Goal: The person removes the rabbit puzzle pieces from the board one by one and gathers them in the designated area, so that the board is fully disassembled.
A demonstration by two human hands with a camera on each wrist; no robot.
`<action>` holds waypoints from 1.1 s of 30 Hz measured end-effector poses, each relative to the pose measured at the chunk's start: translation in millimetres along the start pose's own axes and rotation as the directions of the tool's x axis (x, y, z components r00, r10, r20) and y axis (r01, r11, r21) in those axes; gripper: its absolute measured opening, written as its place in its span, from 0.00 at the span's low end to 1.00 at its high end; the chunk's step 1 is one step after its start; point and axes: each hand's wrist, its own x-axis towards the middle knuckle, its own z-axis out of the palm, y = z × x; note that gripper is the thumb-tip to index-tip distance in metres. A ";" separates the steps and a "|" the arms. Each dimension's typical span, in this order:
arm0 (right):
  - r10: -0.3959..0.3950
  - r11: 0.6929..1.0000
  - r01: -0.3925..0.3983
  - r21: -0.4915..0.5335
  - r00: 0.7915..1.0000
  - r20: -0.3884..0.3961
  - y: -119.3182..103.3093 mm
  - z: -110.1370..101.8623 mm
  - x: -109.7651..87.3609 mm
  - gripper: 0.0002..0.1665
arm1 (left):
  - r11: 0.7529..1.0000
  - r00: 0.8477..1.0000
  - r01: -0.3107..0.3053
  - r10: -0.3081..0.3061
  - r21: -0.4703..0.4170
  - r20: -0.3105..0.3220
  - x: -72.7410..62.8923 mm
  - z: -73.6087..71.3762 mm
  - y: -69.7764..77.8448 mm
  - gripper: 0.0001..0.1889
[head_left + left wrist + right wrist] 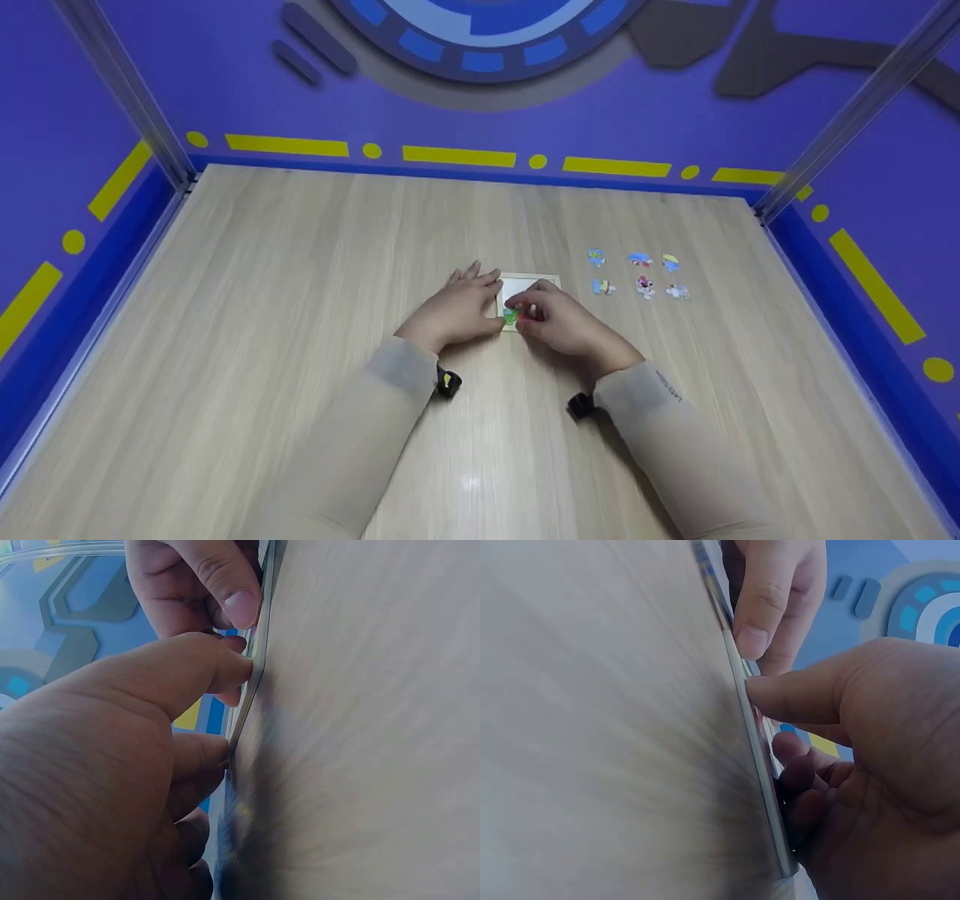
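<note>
A small light-wood puzzle tray [529, 275] with a white inside lies on the table between both hands. A green puzzle piece [510, 317] sits in its lower left corner. Beside that, a red puzzle piece [523, 316] shows partly under the right hand [559, 319], whose curled fingers and thumb pinch it low over the tray. The left hand [459, 309] rests along the tray's left side, fingers spread, its thumb at the lower left corner. In the left wrist view, the left thumb [225, 671] touches the tray's edge. The right thumb [780, 694] is at the near rim in the right wrist view.
Several loose puzzle pieces [645, 286] lie in two rows to the right of the tray. The wood-grain table [300, 247] is enclosed by blue-purple panels [450, 127] with yellow marks at the back and sides. A black strap [448, 382] sits at the left cuff.
</note>
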 end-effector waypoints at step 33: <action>0.023 0.995 -0.023 0.096 1.000 0.000 0.1 3.2 2.2 0.19 | 1.000 1.000 0.005 -0.005 0.010 0.002 -0.3 0.5 0.1 0.42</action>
